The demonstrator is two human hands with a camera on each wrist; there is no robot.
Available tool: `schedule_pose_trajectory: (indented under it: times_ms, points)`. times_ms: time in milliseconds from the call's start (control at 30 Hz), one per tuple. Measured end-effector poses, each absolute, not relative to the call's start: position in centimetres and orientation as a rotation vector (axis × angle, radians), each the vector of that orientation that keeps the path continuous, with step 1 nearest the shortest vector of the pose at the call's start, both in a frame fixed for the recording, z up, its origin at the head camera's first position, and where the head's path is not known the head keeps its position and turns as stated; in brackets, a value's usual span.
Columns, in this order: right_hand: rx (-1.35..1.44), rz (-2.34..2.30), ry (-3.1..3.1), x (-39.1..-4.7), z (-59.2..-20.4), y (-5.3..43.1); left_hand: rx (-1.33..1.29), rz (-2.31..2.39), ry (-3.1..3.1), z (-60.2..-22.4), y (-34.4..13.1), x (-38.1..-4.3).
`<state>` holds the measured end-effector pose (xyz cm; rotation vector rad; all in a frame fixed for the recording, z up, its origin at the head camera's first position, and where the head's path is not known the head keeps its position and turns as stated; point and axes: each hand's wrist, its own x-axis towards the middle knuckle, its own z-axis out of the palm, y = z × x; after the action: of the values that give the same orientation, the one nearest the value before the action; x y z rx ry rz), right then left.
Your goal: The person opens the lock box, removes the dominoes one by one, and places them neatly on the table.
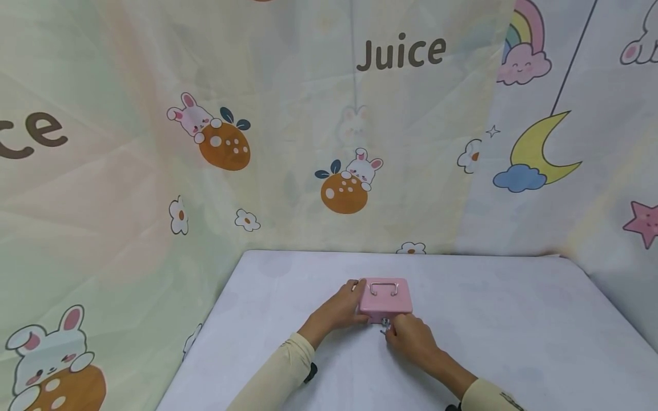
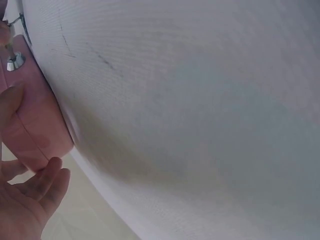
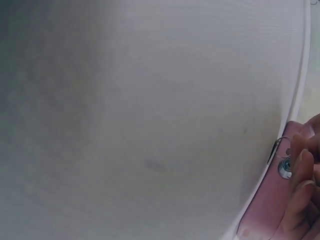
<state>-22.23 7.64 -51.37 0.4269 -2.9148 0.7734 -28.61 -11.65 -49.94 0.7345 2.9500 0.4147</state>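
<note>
A small pink metal box (image 1: 385, 303) with a silver carrying handle (image 1: 383, 284) on its lid sits on the table, lid down. My left hand (image 1: 339, 305) grips its left end, thumb on the front face and fingers round the side. At the front is a round silver lock (image 2: 15, 62). My right hand (image 1: 413, 337) pinches a small key at this lock; the fingers cover most of the key. A thin wire ring (image 3: 283, 140) hangs from it, beside the lock in the right wrist view.
The white-covered table (image 1: 488, 319) spreads out around the box. Behind it and at both sides hangs a printed cloth (image 1: 288, 188) with rabbits, oranges and flowers. The table's far edge (image 1: 319, 251) lies a short way behind the box.
</note>
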Motion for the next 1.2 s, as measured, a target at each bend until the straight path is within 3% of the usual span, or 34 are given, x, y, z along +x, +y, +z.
schedule_pose_trajectory:
  times_ms: [1200]
  points:
    - [0.482,0.628,-2.944,-22.76,-51.00,7.13,0.728,0.413,2.935,-49.97,-11.68,-28.71]
